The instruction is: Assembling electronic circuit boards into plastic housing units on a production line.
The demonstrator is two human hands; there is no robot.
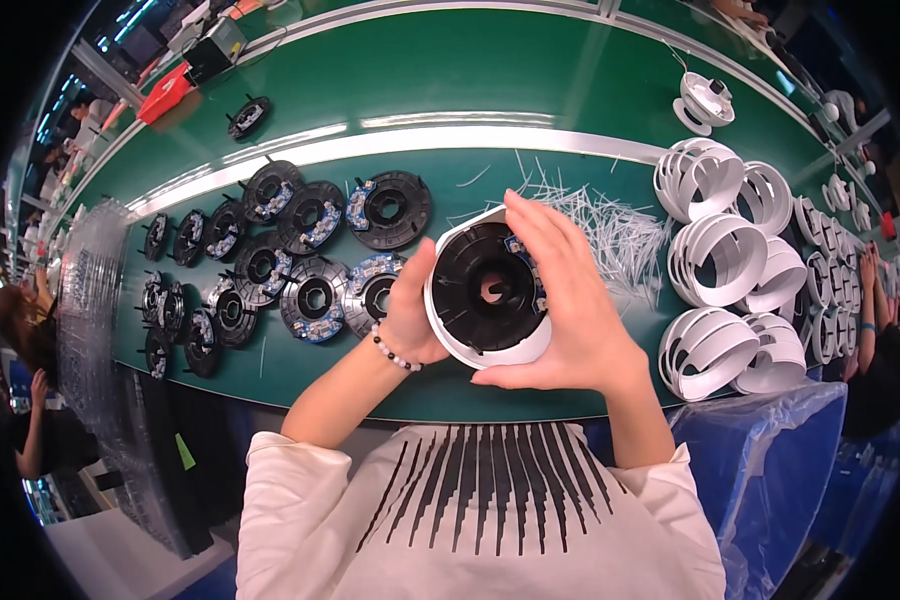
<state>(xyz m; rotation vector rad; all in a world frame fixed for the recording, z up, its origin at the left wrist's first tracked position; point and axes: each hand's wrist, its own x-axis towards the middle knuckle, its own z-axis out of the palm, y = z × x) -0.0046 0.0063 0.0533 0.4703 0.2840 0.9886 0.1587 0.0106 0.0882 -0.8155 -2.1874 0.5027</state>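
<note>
Between my two hands is a white ring-shaped housing (518,350) with a round black plastic base (475,300) seated inside it. A hole opens at the base's centre, and part of a blue circuit board shows at its right edge. My left hand (410,310) grips the housing's left side, with a beaded bracelet on the wrist. Around the right side wraps my right hand (570,310), its fingers along the far rim and the thumb at the near edge. The housing is above the green table (370,395), close to my body.
Black round bases with blue boards (315,300) cover the table's left. White strips (615,235) lie heaped behind my right hand. Stacked white rings (715,260) stand at right, above a blue bin lined with clear plastic (770,470). A red tray (165,93) sits far left. Other people work at both sides.
</note>
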